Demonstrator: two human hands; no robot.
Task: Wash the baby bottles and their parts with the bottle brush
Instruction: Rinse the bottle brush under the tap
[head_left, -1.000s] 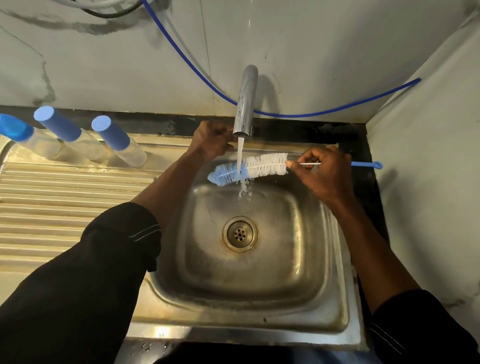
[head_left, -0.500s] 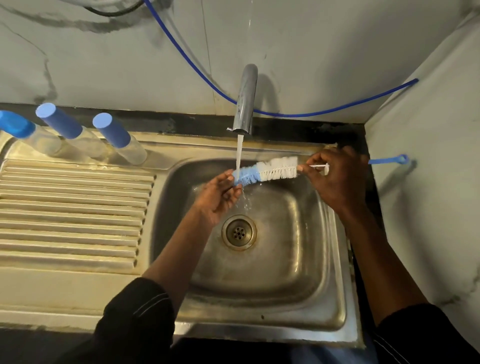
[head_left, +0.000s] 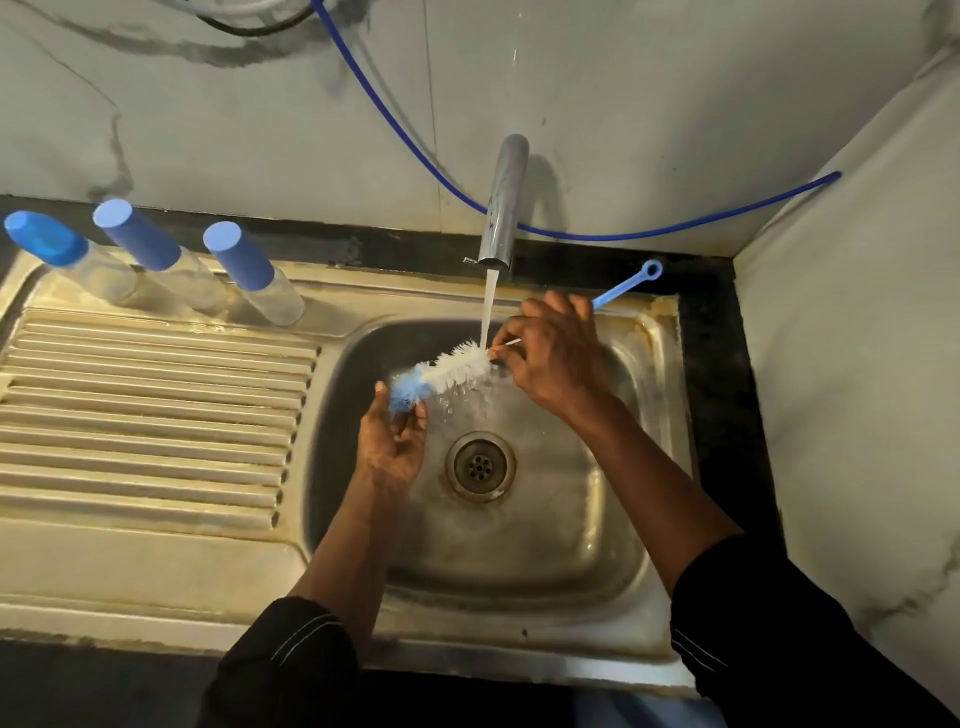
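Three blue-capped clear plastic baby bottles (head_left: 156, 244) stand at upper left, nearer our left hand (head_left: 392, 449). It curls round the tip of the white-and-blue bristle bottle brush (head_left: 452, 370). Our right hand (head_left: 556, 358) pinches its stem, and the brush's axis rises toward upper right.

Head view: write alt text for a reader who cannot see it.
Over a steel sink, the right hand holds a bottle brush by its handle under the running tap while the left hand pinches its blue tip. Three blue-capped bottles stand along the drainboard's back edge.

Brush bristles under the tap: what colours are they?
The blue-handled bottle brush has white bristles, with a blue tuft at the tip. Head view shows it best.
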